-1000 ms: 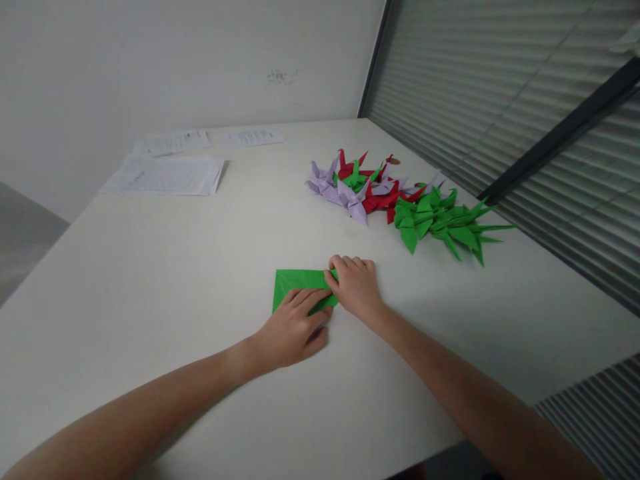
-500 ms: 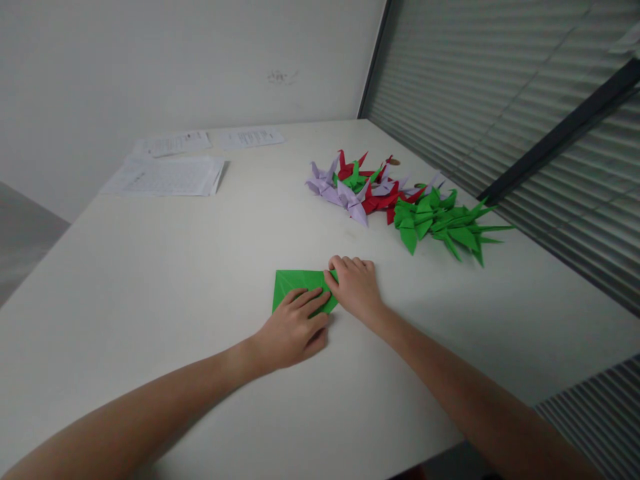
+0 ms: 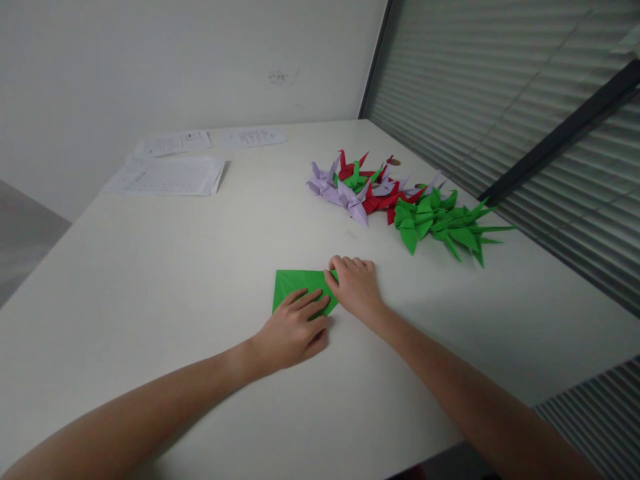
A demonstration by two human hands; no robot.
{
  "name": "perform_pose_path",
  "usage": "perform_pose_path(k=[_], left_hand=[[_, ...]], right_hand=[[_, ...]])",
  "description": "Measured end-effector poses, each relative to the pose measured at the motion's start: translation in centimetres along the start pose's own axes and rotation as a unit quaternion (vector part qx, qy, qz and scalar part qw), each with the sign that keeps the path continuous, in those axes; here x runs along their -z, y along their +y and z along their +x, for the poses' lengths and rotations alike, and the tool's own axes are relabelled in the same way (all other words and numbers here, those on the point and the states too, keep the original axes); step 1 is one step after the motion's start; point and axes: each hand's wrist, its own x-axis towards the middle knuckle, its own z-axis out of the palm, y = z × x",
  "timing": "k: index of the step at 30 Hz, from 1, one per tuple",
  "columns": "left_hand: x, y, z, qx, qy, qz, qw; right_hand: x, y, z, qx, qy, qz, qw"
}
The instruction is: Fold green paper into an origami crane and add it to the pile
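A partly folded sheet of green origami paper (image 3: pixel 295 281) lies flat on the white table, with crease lines fanning from its upper left corner. Over its lower part rests my left hand (image 3: pixel 297 327), fingers stretched and slightly apart, pressing the paper down. My right hand (image 3: pixel 356 283) is closed at the paper's right end, its thumb on the sheet and the other fingers curled at the far edge. That right corner is hidden beneath the hand.
Beyond my right hand lie green paper cranes (image 3: pixel 445 223), beside lilac cranes (image 3: pixel 327 183) and red cranes (image 3: pixel 383 200). Printed sheets (image 3: pixel 170 177) are at the back left of the table (image 3: pixel 200 267). Window blinds (image 3: pixel 480 93) border the right side.
The fingers of my left hand have shifted very slightly on the paper. My right hand and the paper have stayed in place.
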Motion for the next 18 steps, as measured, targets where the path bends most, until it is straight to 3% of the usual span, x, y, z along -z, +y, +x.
perform_pose_path(k=[18], left_hand=[[0.05, -0.08, -0.04, 0.018, -0.018, -0.012, 1.000]], right_hand=[[-0.02, 0.06, -0.04, 0.002, -0.001, -0.002, 1.000]])
